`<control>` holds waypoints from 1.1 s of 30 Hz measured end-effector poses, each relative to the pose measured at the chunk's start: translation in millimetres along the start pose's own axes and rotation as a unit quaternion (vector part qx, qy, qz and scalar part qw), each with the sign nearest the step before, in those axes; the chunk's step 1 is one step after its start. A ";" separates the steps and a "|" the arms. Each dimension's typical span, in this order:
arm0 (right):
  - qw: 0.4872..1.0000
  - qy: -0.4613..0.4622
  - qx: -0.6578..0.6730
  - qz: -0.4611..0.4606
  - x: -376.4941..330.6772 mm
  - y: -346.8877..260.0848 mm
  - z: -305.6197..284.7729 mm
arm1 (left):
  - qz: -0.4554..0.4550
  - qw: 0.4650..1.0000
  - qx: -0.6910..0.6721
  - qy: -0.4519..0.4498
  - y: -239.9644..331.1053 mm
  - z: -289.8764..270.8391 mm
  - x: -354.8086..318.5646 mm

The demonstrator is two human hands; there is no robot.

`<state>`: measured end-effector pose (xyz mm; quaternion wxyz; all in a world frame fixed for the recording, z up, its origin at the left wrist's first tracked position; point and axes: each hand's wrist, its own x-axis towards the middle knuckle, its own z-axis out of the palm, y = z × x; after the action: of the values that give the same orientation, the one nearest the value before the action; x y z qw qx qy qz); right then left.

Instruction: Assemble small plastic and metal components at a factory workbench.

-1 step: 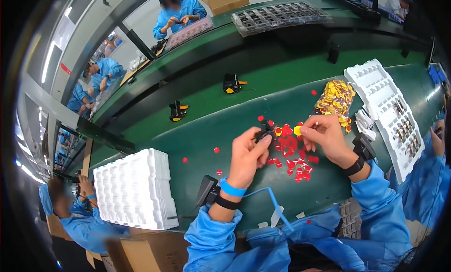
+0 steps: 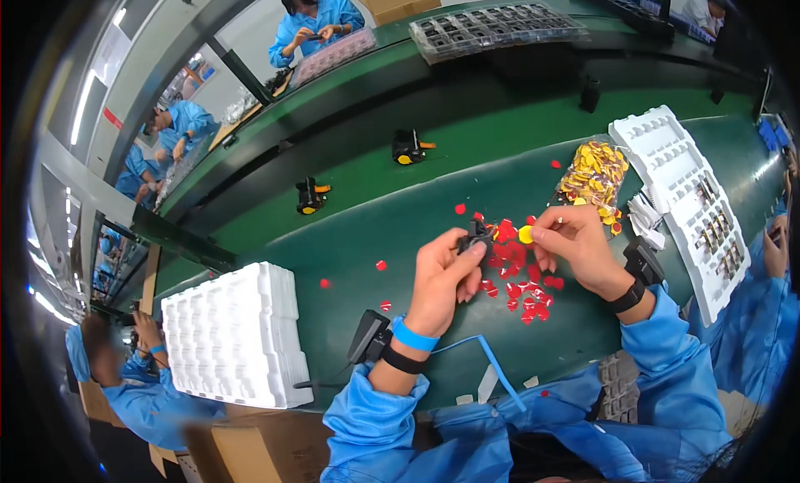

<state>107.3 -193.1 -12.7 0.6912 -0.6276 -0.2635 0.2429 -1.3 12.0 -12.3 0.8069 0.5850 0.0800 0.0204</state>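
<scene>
My left hand (image 2: pixel 442 270) is closed around a small black plastic part (image 2: pixel 475 235), held above the table; the fingers hide much of it. Just to its right, my right hand (image 2: pixel 579 243) pinches a round yellow disc (image 2: pixel 526 235) between thumb and fingertip, a short gap from the black part. Below both hands lie many red discs (image 2: pixel 510 254), loosely heaped, with a few strays to the left. Beyond my right hand sits a clear plastic bag (image 2: pixel 593 175) of yellow pieces.
White trays (image 2: pixel 233 337) are stacked at the left; another white tray (image 2: pixel 667 162) holding small metal parts lies at the right. Two black-and-yellow devices (image 2: pixel 408 147) stand on the green belt (image 2: pixel 350 162). Across it a person in blue (image 2: pixel 317 20) works. Other people sit at both sides.
The black part in my left hand has turned slightly, so the yellow spot on it shows less. The yellow disc has tilted a little in my right fingers.
</scene>
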 end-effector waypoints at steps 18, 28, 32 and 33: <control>0.933 -0.070 -0.270 -0.227 -5.5 6.0 12.0 | 0.039 0.967 0.237 -0.082 -8.1 12.5 -10.1; 0.971 -0.049 -0.109 -0.208 0.1 11.2 20.5 | 0.034 0.981 0.117 -0.152 -9.5 13.0 -14.2; 0.976 -0.087 -0.136 -0.148 -1.5 20.1 10.0 | -0.005 0.993 0.044 -0.107 -1.6 20.6 -18.6; 0.975 -0.088 -0.136 -0.149 -1.9 18.9 10.5 | -0.003 0.993 0.044 -0.106 -3.9 22.7 -20.1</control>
<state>98.7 -184.9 -30.9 0.6016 -0.6457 -0.4446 0.1533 -17.9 -13.2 -7.1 0.7842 0.6186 -0.0035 -0.0483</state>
